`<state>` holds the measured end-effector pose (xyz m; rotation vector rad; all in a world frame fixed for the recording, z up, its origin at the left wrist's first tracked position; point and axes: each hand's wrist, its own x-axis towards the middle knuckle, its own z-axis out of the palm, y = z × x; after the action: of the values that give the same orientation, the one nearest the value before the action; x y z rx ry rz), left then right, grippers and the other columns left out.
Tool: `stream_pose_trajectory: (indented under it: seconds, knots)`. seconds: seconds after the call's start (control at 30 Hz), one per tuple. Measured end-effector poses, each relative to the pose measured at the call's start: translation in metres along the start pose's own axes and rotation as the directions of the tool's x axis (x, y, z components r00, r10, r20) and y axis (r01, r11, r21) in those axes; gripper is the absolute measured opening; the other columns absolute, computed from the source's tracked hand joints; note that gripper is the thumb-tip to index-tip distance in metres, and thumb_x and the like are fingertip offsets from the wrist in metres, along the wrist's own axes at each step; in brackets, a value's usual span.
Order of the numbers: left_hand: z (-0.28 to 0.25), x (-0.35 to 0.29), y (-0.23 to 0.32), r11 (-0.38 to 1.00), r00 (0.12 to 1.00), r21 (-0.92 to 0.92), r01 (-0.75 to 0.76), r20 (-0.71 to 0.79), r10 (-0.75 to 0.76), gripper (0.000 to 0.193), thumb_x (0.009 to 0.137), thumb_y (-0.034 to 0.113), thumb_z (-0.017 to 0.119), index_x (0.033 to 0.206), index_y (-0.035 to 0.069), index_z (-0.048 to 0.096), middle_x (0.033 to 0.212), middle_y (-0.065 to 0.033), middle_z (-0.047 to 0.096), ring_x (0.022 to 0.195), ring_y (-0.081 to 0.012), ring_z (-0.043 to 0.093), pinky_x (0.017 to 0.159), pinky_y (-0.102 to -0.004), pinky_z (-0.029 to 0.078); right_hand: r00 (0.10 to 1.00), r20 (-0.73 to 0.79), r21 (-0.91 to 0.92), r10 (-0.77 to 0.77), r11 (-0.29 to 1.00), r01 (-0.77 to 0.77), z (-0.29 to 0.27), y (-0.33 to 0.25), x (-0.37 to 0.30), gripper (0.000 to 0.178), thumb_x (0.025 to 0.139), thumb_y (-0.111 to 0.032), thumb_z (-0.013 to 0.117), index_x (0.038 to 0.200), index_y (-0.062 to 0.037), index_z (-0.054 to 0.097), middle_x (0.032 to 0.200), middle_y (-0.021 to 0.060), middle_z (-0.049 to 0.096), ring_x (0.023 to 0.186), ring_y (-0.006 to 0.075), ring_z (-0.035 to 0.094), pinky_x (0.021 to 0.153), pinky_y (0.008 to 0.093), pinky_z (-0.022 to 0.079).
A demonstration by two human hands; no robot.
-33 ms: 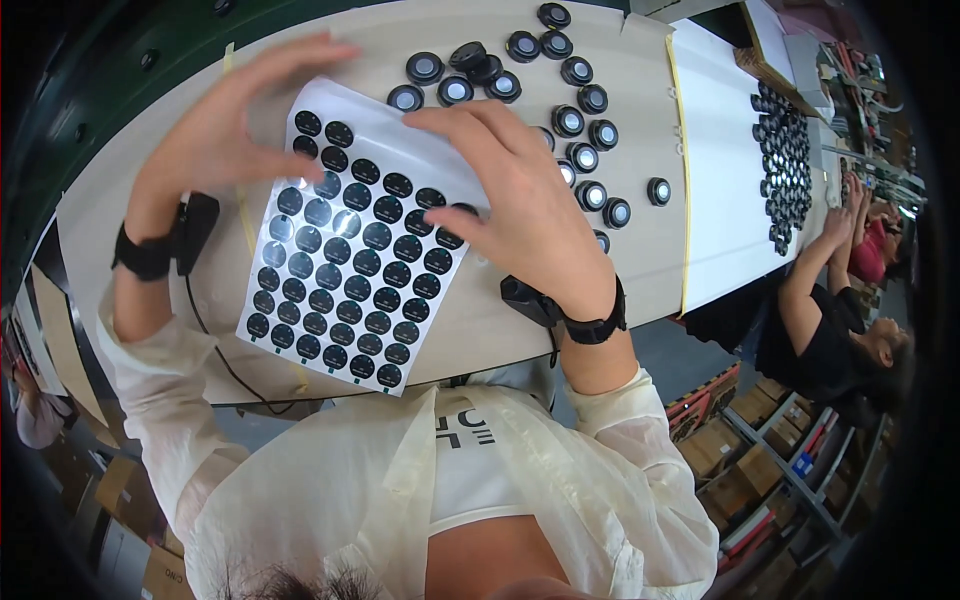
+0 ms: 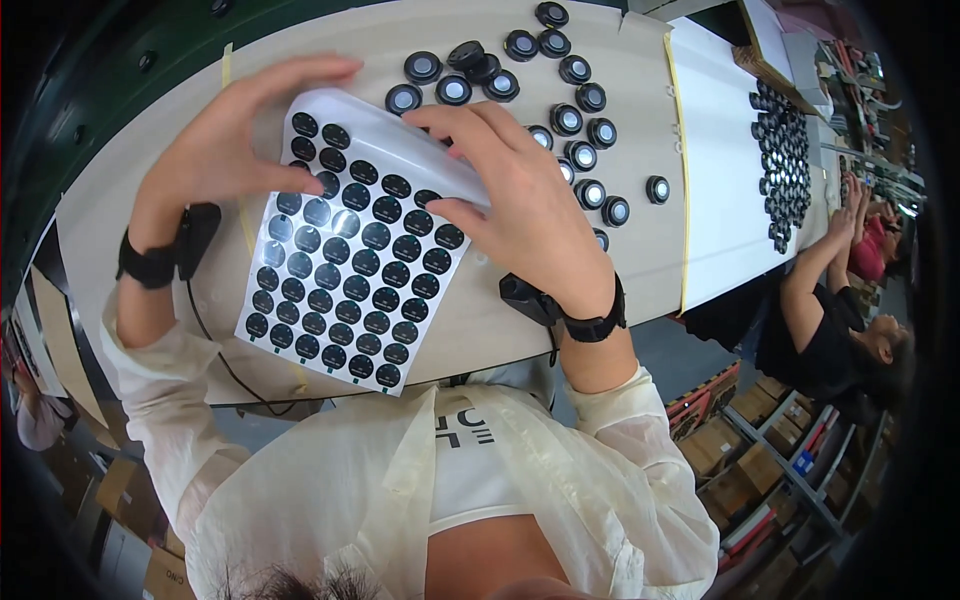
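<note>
White sheet (image 2: 350, 250), one, bearing rows of round black labels (image 2: 357, 287): slanted across the table (image 2: 640, 262), lower corner at the near edge, upper edge curled. Left hand (image 2: 208, 142), mine, one: grip wide, thumb tip over the sheet's left side, contact impossible to tell. Right hand (image 2: 530, 190), mine, one: grip holding the sheet's upper right, thumb and fingers spanning the curled strip. Round black parts (image 2: 566, 120), many, pale-centred: strewn beyond and beside my right hand. Black wrist bands (image 2: 146, 260), two: one per wrist.
</note>
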<state>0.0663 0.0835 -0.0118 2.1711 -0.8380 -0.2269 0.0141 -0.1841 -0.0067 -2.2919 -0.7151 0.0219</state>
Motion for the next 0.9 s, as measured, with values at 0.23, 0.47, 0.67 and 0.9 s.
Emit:
stream_pose_trajectory:
  seconds: [0.23, 0.47, 0.67, 0.9]
  knots:
    - [0.008, -0.025, 0.032, 0.686, 0.929, -0.681, 0.255, -0.023, -0.369, 0.04, 0.077, 0.0, 0.072, 0.114, 0.005, 0.059, 0.091, -0.0016, 0.065, 0.087, -0.0088, 0.062, 0.082, -0.0237, 0.048, 0.882, 0.4, 0.523, 0.251, 0.728, -0.444, -0.039, -0.012, -0.006, 0.061, 0.071, 0.003, 0.073, 0.127, -0.0048, 0.05, 0.114, 0.0109, 0.058, 0.107, 0.0178, 0.056, 0.083, 0.0301, 0.05]
    - [0.039, -0.014, 0.072, 0.783, 0.958, -0.567, 0.255, 0.04, -0.283, 0.021, 0.083, 0.003, 0.068, 0.101, 0.001, 0.06, 0.086, -0.0033, 0.065, 0.075, -0.0066, 0.059, 0.066, -0.0214, 0.046, 0.999, 0.001, 0.567, 0.05, 0.823, -0.041, -0.044, -0.003, -0.014, 0.063, 0.074, 0.009, 0.068, 0.131, 0.0008, 0.042, 0.119, 0.0135, 0.052, 0.105, 0.0155, 0.055, 0.076, 0.0269, 0.052]
    - [0.046, -0.001, 0.083, 0.881, 0.985, -0.441, 0.172, 0.057, -0.164, 0.023, 0.082, 0.006, 0.068, 0.101, 0.0, 0.058, 0.082, -0.0089, 0.064, 0.07, -0.0153, 0.059, 0.066, -0.0266, 0.046, 0.982, 0.078, 0.756, 0.172, 0.632, -0.171, -0.048, -0.01, -0.015, 0.064, 0.074, 0.01, 0.066, 0.132, 0.0005, 0.039, 0.124, 0.0167, 0.048, 0.095, 0.0165, 0.055, 0.079, 0.028, 0.051]
    - [0.049, -0.003, 0.079, 0.882, 0.977, -0.425, 0.205, 0.039, -0.208, 0.025, 0.082, 0.008, 0.067, 0.103, 0.0, 0.056, 0.08, -0.015, 0.062, 0.069, -0.0271, 0.058, 0.066, -0.0316, 0.047, 0.965, -0.249, 0.532, 0.082, 0.844, 0.065, -0.055, -0.005, -0.019, 0.067, 0.074, 0.011, 0.065, 0.134, -0.0001, 0.038, 0.124, 0.0173, 0.048, 0.085, 0.0139, 0.054, 0.078, 0.0254, 0.049]
